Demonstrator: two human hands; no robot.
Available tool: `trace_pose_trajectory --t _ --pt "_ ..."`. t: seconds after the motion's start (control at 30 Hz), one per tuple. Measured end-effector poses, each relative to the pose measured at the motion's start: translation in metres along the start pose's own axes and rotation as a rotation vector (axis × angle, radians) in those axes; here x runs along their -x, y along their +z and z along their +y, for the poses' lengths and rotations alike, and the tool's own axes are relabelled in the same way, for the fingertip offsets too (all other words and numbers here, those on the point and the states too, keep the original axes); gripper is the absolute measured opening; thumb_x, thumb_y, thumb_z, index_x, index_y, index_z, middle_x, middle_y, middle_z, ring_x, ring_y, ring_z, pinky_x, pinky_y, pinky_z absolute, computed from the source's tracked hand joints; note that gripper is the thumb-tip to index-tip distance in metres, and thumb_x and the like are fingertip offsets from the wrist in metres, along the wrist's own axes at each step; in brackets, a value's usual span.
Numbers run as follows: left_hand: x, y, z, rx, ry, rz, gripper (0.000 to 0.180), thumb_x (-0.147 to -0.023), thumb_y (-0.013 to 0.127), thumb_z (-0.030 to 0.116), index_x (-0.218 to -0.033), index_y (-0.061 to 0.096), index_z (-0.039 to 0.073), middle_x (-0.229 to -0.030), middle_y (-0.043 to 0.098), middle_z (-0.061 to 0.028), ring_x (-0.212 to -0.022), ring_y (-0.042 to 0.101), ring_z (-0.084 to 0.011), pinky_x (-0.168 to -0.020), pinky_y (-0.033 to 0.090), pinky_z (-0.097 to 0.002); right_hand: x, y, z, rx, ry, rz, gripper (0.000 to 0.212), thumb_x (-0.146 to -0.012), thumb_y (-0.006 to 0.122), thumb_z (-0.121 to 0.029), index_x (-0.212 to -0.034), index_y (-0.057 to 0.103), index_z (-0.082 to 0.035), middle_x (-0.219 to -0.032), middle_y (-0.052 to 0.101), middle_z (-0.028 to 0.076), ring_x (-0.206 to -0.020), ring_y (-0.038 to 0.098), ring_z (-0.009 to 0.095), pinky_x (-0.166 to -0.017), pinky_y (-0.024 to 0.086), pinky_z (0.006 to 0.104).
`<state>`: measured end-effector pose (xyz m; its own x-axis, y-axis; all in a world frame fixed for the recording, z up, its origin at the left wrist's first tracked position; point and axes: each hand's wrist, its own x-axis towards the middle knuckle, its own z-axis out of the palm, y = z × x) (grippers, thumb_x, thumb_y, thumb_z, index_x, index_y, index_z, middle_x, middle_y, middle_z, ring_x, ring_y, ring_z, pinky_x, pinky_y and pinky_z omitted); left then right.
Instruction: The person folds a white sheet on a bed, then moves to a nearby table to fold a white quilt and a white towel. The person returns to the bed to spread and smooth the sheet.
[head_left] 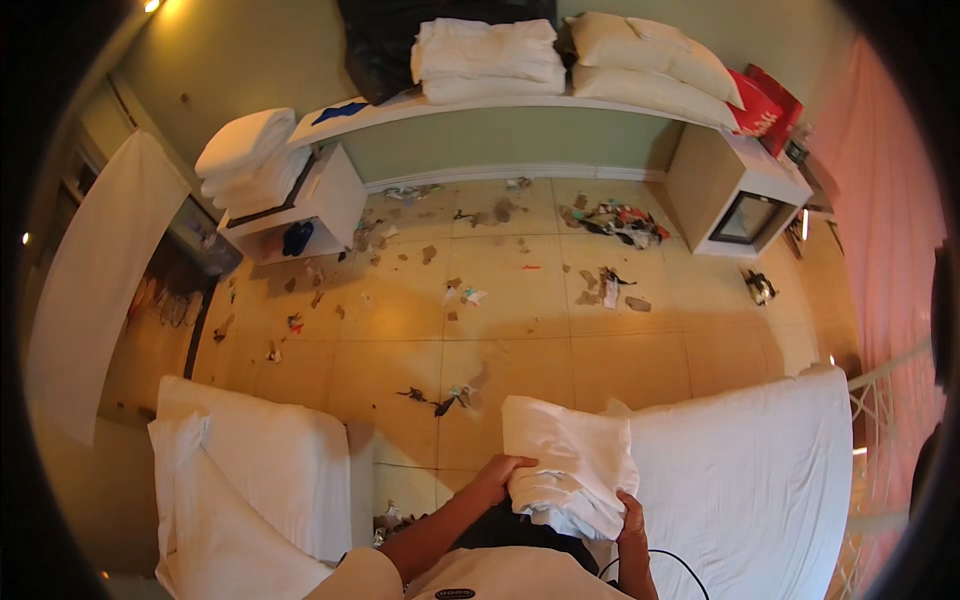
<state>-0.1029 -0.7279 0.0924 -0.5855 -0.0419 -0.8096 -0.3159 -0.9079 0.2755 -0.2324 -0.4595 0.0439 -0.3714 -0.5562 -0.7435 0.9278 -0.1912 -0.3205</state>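
Between my two hands is a thick folded white sheet [570,450], held in front of my body with its layered edges facing me. My left hand [508,474] grips its left edge, the thumb lying on top. At the lower right corner, my right hand [631,516] is closed on the cloth, its fingers partly hidden by the folds. The sheet overlaps the left edge of a bed [740,470] covered in white linen on my right. Whether it rests on that bed or hangs clear of it, I cannot tell.
On my left stands another white-covered bed [250,470] with rumpled linen. Scraps and litter [620,222] are strewn over the tiled floor [510,370]. Along the far wall, a shelf [390,112] bears folded linen [487,60] and pillows [650,60]. A pink curtain [870,200] hangs at right.
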Motion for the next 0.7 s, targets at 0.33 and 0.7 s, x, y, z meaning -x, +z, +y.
trace_pose_trajectory --t 0.33,0.7 --pt "-0.035 -0.025 0.034 0.227 0.044 0.132 0.036 -0.077 0.065 0.009 -0.105 0.052 -0.009 -0.095 0.061 -0.0195 -0.081 0.063 -0.0304 -0.074 0.053 -0.0414 -0.107 0.020 -0.037 0.227 0.192 -0.009 0.046 -0.082 0.047 -0.020 -0.122 0.045 0.004 -0.113 0.057 0.020 -0.099 0.057 0.035 -0.089 0.047 0.0454" --pt "-0.029 -0.024 0.096 0.516 0.268 0.178 0.044 -0.078 0.062 0.008 -0.115 0.046 -0.011 -0.107 0.057 -0.0226 -0.092 0.061 -0.0342 -0.082 0.050 -0.0436 -0.205 0.162 -0.113 0.513 0.461 -0.152 0.049 -0.078 0.058 -0.020 -0.120 0.046 0.002 -0.109 0.058 0.018 -0.095 0.060 0.032 -0.083 0.050 0.0460"
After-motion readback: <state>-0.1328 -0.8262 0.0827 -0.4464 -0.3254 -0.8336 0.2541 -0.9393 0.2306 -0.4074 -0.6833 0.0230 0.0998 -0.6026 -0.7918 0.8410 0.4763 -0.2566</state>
